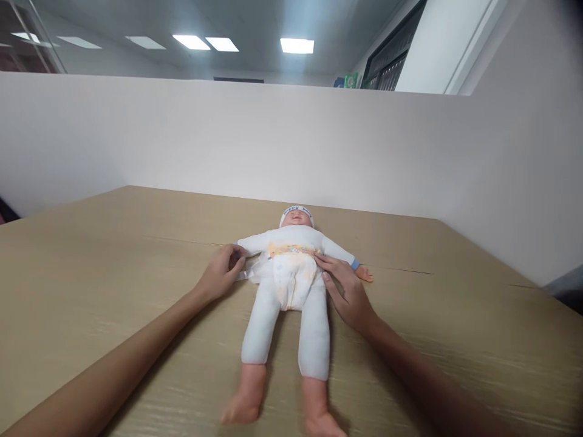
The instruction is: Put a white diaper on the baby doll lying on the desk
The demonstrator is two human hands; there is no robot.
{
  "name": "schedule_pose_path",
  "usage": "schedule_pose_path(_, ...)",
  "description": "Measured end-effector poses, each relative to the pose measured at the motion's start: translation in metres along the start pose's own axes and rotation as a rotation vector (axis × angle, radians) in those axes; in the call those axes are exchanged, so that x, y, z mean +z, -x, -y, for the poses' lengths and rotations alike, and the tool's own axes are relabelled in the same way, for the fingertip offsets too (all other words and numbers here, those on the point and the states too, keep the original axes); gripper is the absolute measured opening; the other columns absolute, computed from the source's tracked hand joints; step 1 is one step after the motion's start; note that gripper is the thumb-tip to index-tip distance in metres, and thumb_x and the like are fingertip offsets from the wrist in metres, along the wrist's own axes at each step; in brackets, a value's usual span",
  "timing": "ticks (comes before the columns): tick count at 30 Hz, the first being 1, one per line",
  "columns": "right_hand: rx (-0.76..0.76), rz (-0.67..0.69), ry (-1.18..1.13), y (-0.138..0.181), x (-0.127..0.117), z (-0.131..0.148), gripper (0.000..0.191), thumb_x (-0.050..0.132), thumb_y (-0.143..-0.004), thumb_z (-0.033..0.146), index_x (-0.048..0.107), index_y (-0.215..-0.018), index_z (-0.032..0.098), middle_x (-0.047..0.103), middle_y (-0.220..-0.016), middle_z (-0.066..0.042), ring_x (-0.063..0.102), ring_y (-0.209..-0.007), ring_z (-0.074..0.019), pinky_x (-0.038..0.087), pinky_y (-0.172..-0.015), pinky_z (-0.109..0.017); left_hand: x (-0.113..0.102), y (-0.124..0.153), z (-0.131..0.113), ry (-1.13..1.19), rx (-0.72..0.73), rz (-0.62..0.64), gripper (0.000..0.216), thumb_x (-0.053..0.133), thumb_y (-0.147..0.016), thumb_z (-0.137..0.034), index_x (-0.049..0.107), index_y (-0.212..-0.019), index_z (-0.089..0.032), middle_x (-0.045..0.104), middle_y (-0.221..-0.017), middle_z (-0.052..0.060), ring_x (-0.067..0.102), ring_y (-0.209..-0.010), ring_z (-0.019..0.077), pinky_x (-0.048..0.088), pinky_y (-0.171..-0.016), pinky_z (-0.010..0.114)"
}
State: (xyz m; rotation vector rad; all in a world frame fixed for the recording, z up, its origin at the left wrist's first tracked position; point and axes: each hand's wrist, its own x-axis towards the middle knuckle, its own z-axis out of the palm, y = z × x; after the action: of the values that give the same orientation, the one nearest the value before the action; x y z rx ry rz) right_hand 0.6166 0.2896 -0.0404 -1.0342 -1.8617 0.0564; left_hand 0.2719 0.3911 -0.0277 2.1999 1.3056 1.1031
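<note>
A baby doll [314,321] lies on its back with its feet toward me, dressed in a white suit with blue cuffs and a white cap. Around its hips is a white diaper [294,279] with a coloured, patterned waistband. The diaper's side wing [259,270] on the left sticks out unfastened. My left hand [221,272] has its fingers closed in a pinch at the end of that wing, beside the doll's arm. My right hand [348,290] rests on the other side of the diaper, fingers stretched out over the waistband's edge and the thumb by the hip.
The doll lies on a wide wooden table [136,267] with thin seams across it. A pale partition wall [228,133] rises behind the table and along its right side. Dark items show at the far left and right edges. Lit ceiling panels are visible above the partition.
</note>
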Motion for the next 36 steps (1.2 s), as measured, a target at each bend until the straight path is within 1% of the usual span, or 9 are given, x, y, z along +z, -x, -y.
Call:
schedule_pose_path(7, 0.062, 0.016, 0.041, 0.008, 0.000, -0.003, 0.042, 0.048, -0.112, 0.034, 0.055, -0.153, 0.031, 0.064, -0.154, -0.009, 0.056, -0.146, -0.0304, 0.044, -0.123, -0.056, -0.007, 0.002, -0.006, -0.313, 0.086, 0.182, 0.035, 0.046, -0.105, -0.053, 0.059, -0.091, -0.023, 0.072, -0.098, 0.010, 0.063, -0.102, 0.0339, 0.045, -0.095, 0.049)
schedule_pose_path(11, 0.095, -0.063, 0.066, -0.002, 0.000, 0.006, 0.043, 0.053, -0.110, 0.036, 0.052, -0.153, 0.030, 0.064, -0.149, -0.011, 0.059, -0.139, -0.0310, 0.047, -0.119, -0.056, -0.006, 0.008, -0.010, -0.215, 0.010, 0.214, 0.033, 0.063, -0.093, -0.051, 0.054, -0.078, -0.024, 0.070, -0.088, 0.009, 0.060, -0.090, 0.0337, 0.039, -0.094, 0.051)
schedule_pose_path(14, 0.005, -0.058, 0.042, -0.030, 0.000, 0.029, 0.035, 0.054, -0.110, 0.033, 0.058, -0.145, 0.029, 0.067, -0.142, -0.010, 0.060, -0.137, -0.0295, 0.049, -0.117, -0.053, -0.008, 0.008, -0.007, -0.122, -0.022, 0.205, 0.033, 0.069, -0.087, -0.049, 0.055, -0.072, -0.023, 0.069, -0.086, 0.009, 0.058, -0.083, 0.0301, 0.039, -0.088, 0.046)
schedule_pose_path(16, -0.094, 0.094, 0.005, -0.057, 0.002, 0.050, 0.029, 0.054, -0.110, 0.033, 0.064, -0.137, 0.029, 0.071, -0.137, -0.008, 0.063, -0.133, -0.0273, 0.049, -0.116, -0.049, -0.009, 0.006, -0.006, -0.027, -0.059, 0.204, 0.036, 0.069, -0.086, -0.052, 0.055, -0.068, -0.023, 0.065, -0.077, 0.006, 0.055, -0.075, 0.0263, 0.039, -0.080, 0.041)
schedule_pose_path(19, -0.210, 0.533, 0.112, -0.097, 0.014, 0.077, 0.031, 0.053, -0.111, 0.035, 0.068, -0.136, 0.026, 0.074, -0.137, -0.007, 0.064, -0.132, -0.0262, 0.046, -0.119, -0.046, -0.006, 0.002, -0.007, 0.170, -0.122, 0.146, 0.046, 0.061, -0.091, -0.061, 0.051, -0.066, -0.023, 0.055, -0.069, 0.001, 0.050, -0.068, 0.0212, 0.038, -0.072, 0.035)
schedule_pose_path(22, -0.158, 0.808, 0.372, -0.126, 0.037, 0.086, 0.032, 0.049, -0.110, 0.029, 0.078, -0.121, 0.018, 0.079, -0.125, -0.011, 0.069, -0.121, -0.0268, 0.044, -0.118, -0.044, 0.003, 0.001, -0.011, 0.366, -0.152, 0.044, 0.053, 0.053, -0.094, -0.068, 0.044, -0.067, -0.024, 0.046, -0.070, -0.001, 0.045, -0.070, 0.0183, 0.037, -0.070, 0.032)
schedule_pose_path(25, -0.123, 0.900, 0.472, -0.143, 0.061, 0.084, 0.031, 0.056, -0.103, 0.028, 0.082, -0.095, 0.016, 0.082, -0.105, -0.014, 0.072, -0.104, -0.0296, 0.045, -0.112, -0.046, 0.013, 0.003, -0.015, 0.510, -0.175, -0.002, 0.054, 0.058, -0.093, -0.068, 0.042, -0.066, -0.023, 0.042, -0.068, -0.003, 0.042, -0.070, 0.0167, 0.037, -0.070, 0.031)
schedule_pose_path(28, -0.106, 0.955, 0.526, -0.150, 0.075, 0.080, 0.033, 0.060, -0.100, 0.035, 0.082, -0.082, 0.017, 0.082, -0.097, -0.015, 0.073, -0.100, -0.0316, 0.046, -0.107, -0.046, 0.017, 0.005, -0.016, 0.607, -0.197, -0.010, 0.055, 0.064, -0.091, -0.067, 0.045, -0.064, -0.022, 0.043, -0.067, -0.003, 0.041, -0.069, 0.0161, 0.035, -0.069, 0.030)
schedule_pose_path(36, -0.118, 0.942, 0.558, -0.148, 0.074, 0.087, 0.029, 0.062, -0.097, 0.038, 0.081, -0.090, 0.017, 0.080, -0.103, -0.017, 0.069, -0.109, -0.0330, 0.041, -0.111, -0.045, 0.018, -0.012, -0.030, 0.726, -0.234, -0.029, 0.053, 0.075, -0.086, -0.061, 0.049, -0.062, -0.021, 0.046, -0.066, -0.002, 0.041, -0.069, 0.0155, 0.034, -0.071, 0.032)
